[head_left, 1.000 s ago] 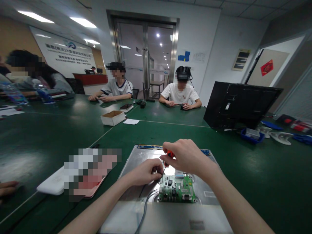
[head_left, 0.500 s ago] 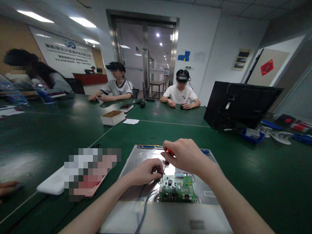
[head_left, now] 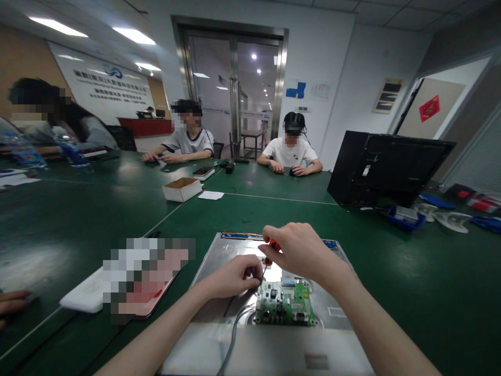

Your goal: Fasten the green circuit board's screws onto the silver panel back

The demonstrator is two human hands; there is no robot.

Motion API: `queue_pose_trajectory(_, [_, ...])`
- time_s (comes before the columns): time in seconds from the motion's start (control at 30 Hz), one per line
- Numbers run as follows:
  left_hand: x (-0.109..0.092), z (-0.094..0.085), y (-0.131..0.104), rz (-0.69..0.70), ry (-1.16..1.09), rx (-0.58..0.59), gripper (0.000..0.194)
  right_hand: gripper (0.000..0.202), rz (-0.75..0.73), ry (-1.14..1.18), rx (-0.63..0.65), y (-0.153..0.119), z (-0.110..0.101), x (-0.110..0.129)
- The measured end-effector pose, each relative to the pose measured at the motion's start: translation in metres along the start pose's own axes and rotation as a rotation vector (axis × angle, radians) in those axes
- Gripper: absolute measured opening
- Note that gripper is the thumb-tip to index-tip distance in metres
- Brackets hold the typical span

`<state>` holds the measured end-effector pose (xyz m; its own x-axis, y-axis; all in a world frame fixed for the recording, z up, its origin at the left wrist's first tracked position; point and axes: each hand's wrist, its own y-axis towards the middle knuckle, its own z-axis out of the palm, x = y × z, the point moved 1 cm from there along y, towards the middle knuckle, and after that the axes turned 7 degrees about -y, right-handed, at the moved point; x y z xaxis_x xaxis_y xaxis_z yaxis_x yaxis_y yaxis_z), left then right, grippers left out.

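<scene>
Screwdriver (head_left: pixel 268 261) shifted slightly, gripped in R fingers (head_left: pixel 271 233), shaft (head_left: pixel 265 271) nr pinched L fingers (head_left: pixel 253 260).

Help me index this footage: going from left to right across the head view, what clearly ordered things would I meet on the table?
Left bottle → right bottle → open white box → white paper → green circuit board → black screen seen from behind → blue cloth-like thing.
</scene>
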<state>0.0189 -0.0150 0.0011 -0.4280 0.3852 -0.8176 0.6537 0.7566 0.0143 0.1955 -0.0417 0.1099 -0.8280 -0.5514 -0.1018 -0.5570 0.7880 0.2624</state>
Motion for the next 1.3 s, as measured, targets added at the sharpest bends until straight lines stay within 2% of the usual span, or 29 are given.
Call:
queue_pose_trajectory(0.07, [0.0027,0.0007,0.0003,0.008,0.002,0.005,0.014,0.012,-0.019,0.032,-0.006,-0.0014,-0.0018,0.0010])
queue_pose_trajectory(0.2, [0.0073,0.0014,0.0015,0.016,-0.011,0.005,0.015,0.020,-0.065,0.084,-0.032,-0.0038,-0.0038,0.0021])
queue_pose_trajectory(0.43, [0.0003,-0.0010,0.0009,-0.015,-0.023,0.024,0.010,0.030,-0.011,-0.006,-0.005,0.0003,0.0002,-0.0008])
queue_pose_trajectory(0.6, [0.0041,0.0004,0.0009,-0.012,-0.032,0.010,0.014,0.012,-0.020,0.012,0.003,-0.0017,-0.0026,0.0013])
queue_pose_trajectory(0.8, [0.0051,0.0007,0.0013,-0.010,-0.049,0.010,0.012,0.016,-0.036,0.032,-0.020,-0.0022,-0.0016,0.0013])
queue_pose_trajectory(0.93, [0.0022,0.0000,0.0007,-0.017,-0.039,0.026,0.009,0.031,-0.014,0.001,-0.010,0.0000,0.0010,-0.0009])
queue_pose_trajectory(1.1, [0.0049,0.0002,0.0011,-0.008,-0.007,0.007,0.013,0.013,-0.021,0.026,0.003,-0.0013,-0.0010,0.0009])
queue_pose_trajectory(1.3, [0.0043,0.0004,0.0015,-0.014,-0.046,0.023,0.012,0.017,-0.047,0.051,-0.011,-0.0022,-0.0027,0.0010])
